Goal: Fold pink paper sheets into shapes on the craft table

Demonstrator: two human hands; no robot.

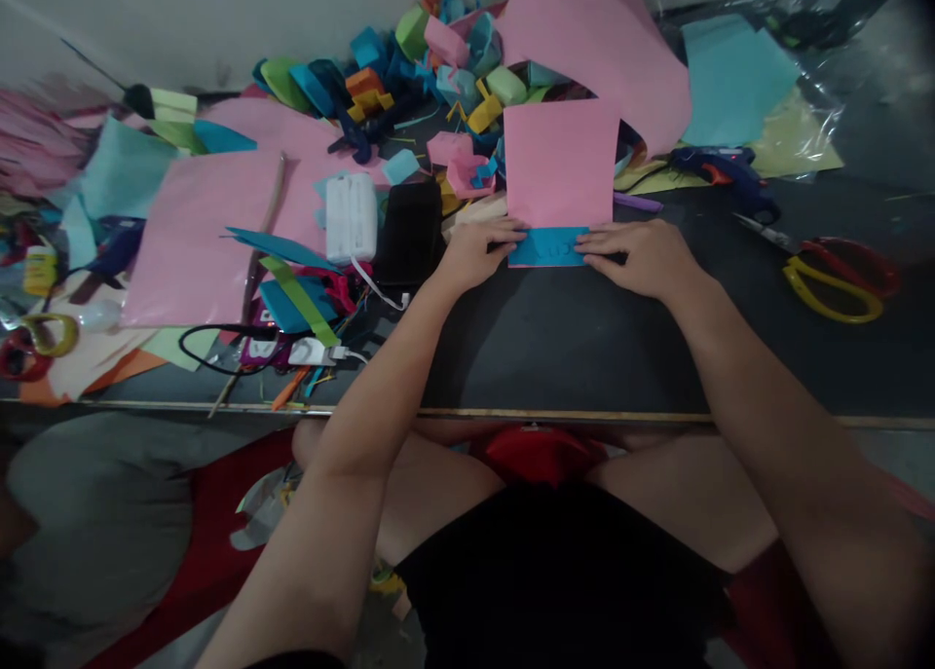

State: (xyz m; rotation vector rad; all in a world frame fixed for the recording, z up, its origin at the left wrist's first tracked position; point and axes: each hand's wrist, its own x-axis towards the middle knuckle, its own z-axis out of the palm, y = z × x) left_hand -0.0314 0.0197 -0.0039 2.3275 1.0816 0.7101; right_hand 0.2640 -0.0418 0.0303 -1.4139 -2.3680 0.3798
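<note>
A pink square sheet of paper (561, 163) stands tilted up from the dark table (555, 348), its lower edge folded to show a blue strip (546, 247). My left hand (478, 250) presses the strip's left end with curled fingers. My right hand (643, 255) lies over the strip's right end, fingertips pinned on the fold. Both hands hold the paper down against the table.
Red and yellow scissors (840, 275) lie at the right, a blue glue gun (723, 172) behind them. A black phone (410, 231) and a white charger (351, 216) sit left of the paper. Folded coloured paper pieces (424, 65) and loose sheets crowd the back and left.
</note>
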